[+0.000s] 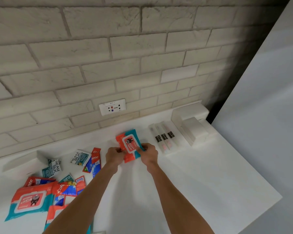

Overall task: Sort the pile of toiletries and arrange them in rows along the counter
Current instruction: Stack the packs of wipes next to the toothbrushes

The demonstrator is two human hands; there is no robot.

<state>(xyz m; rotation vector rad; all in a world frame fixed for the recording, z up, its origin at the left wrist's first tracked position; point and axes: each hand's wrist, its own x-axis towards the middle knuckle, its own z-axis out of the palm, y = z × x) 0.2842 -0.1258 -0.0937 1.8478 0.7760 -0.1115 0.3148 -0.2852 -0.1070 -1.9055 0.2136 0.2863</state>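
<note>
Gripping wipes pack point(129, 143), left hand point(115, 155), right hand point(148, 153)

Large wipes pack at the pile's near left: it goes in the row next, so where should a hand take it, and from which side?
Pinch the large wipes pack at its free teal left edge, coming from the left: it lies flat, label up, and Colgate sachets appear to overlap its right side.

Wipes pack point(129, 144) lies between toiletry pile point(57, 183) and toothbrushes point(164, 138).
</note>
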